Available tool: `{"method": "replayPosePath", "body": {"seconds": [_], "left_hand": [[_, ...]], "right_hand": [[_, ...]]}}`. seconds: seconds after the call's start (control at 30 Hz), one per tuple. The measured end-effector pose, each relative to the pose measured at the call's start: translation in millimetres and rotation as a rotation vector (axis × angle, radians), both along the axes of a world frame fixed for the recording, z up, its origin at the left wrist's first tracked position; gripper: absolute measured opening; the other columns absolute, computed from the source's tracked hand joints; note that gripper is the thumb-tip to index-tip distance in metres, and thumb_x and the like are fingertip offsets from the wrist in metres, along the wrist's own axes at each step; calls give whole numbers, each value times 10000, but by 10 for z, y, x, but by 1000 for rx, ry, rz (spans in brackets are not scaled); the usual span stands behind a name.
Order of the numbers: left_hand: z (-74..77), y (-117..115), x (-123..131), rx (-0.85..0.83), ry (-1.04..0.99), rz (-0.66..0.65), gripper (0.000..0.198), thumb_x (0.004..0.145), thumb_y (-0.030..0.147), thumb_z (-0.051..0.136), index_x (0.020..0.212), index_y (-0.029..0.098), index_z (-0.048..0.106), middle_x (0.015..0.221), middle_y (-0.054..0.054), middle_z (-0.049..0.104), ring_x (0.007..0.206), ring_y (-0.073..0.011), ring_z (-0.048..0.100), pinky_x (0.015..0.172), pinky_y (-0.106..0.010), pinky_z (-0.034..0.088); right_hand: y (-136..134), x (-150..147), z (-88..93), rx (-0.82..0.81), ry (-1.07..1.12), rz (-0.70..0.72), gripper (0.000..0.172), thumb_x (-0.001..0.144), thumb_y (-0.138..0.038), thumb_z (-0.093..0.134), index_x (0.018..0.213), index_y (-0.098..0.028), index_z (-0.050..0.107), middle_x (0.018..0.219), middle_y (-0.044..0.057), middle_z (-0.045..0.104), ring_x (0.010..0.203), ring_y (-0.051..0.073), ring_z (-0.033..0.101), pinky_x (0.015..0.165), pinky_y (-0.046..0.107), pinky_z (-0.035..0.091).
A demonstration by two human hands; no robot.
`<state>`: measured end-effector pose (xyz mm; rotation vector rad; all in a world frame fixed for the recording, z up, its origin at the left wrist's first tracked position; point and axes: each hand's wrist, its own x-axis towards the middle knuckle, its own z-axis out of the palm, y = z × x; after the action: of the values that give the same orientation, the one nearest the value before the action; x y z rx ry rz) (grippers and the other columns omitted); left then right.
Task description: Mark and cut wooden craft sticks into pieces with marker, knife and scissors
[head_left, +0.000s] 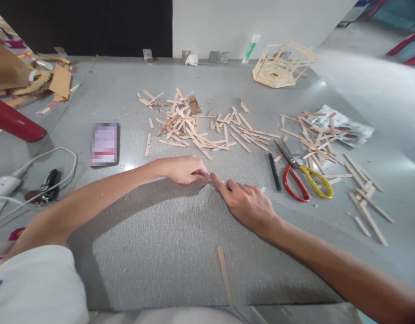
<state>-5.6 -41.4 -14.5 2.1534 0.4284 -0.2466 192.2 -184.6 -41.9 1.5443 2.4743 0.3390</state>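
My left hand [187, 170] and my right hand [246, 200] meet over the middle of the table, fingers closed. Between their fingertips shows a small pale wooden piece [208, 179], mostly hidden, pinched from both sides. Beyond the hands lies a loose pile of wooden craft sticks [183, 123], many of them cut short. One longer craft stick [224, 274] rests near the front edge, below my hands. To the right of my right hand are scissors [293, 164] with one red and one yellow handle, blades spread, and a black pen [275, 173].
A hexagonal stick frame [283, 67] stands at the back right, near a green-and-white tube [251, 48]. More sticks lie around a silver packet [354, 130] on the right. A phone [105, 144], white cable [70, 153], keys [47, 191] and red cylinder [16, 119] are left.
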Motion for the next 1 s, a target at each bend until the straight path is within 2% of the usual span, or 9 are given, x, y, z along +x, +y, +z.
{"method": "replayPosePath", "body": {"seconds": [0.4, 0.67, 0.87, 1.0], "left_hand": [[26, -13, 21, 31, 11, -13, 342, 917, 124, 468, 589, 206, 422, 457, 28, 489, 422, -102, 455, 534, -266, 348], [-25, -8, 39, 55, 0, 5, 271, 860, 70, 493, 617, 189, 507, 512, 22, 512, 469, -103, 446, 544, -275, 323], [-1, -22, 53, 87, -27, 10, 335, 887, 104, 507, 566, 190, 461, 503, 26, 439, 467, -95, 338, 536, -306, 238], [13, -26, 57, 67, -15, 17, 326, 870, 83, 506, 566, 190, 458, 516, 25, 444, 483, -99, 350, 552, -305, 252]], "right_hand": [[-13, 18, -5, -12, 35, -20, 632, 921, -21, 474, 1529, -178, 546, 792, 70, 710, 602, 165, 617, 517, 271, 388], [-78, -144, 72, 129, -95, 16, 578, 963, 37, 374, 1475, -100, 602, 672, 63, 643, 541, 145, 548, 482, 267, 298], [-111, -236, 85, 111, -95, -20, 549, 990, 15, 339, 1474, -49, 588, 631, 59, 605, 489, 142, 481, 443, 256, 248], [-102, -259, 94, 98, -92, -44, 541, 996, 1, 336, 1476, -45, 582, 635, 69, 614, 492, 147, 495, 441, 255, 259]]}}
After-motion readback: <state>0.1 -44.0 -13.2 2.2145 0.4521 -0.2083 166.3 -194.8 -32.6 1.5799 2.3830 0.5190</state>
